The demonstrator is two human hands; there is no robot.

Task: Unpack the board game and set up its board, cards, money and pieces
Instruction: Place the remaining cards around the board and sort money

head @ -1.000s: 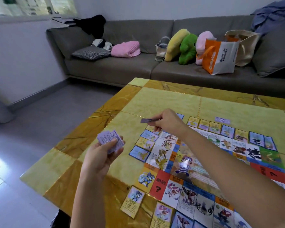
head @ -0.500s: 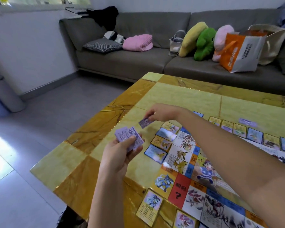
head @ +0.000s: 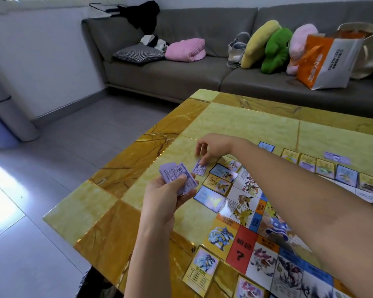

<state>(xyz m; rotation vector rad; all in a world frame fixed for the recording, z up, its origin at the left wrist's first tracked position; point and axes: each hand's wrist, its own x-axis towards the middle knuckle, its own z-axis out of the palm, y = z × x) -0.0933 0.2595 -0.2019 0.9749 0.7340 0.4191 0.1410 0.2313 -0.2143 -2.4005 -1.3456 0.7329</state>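
Note:
The colourful game board (head: 256, 237) lies flat on the yellow marble table (head: 235, 123), with property cards (head: 215, 183) laid along its edges. My left hand (head: 166, 196) grips a stack of purple money notes (head: 177, 175) above the table's left part. My right hand (head: 213, 147) reaches across the board and touches a single purple note (head: 199, 168) lying on the table just left of the board's far corner. Another purple note (head: 336, 158) lies beyond the board's far edge.
A grey sofa (head: 181, 72) stands behind the table with cushions, plush toys (head: 276, 50) and an orange-and-white bag (head: 323, 63). Grey tiled floor lies to the left. More cards (head: 201, 267) sit along the near table edge.
My right hand has carried the single purple note down from the air to the table beside the board's corner. The left hand keeps the stack. The camera has swung leftwards.

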